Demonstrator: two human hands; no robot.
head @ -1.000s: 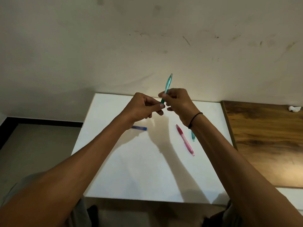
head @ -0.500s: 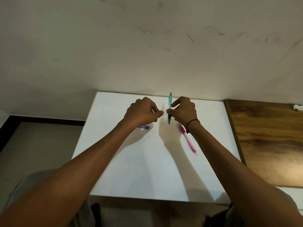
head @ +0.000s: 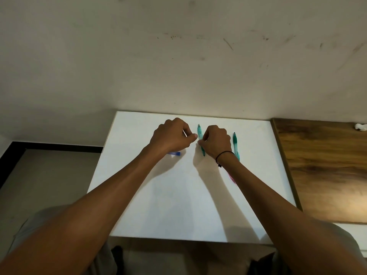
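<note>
Hands nearly meet, low over the far part of the white desk [head: 178, 205]. My right hand [head: 215, 142] pinches a teal pen [head: 199, 133] at its left side, the pen pointing away from me. My left hand [head: 171, 136] is curled, thumb close to that pen; whether it holds anything I cannot tell. A blue cap [head: 176, 153] lies beneath my left wrist, and a second teal pen [head: 235, 145] just right of my right hand.
</note>
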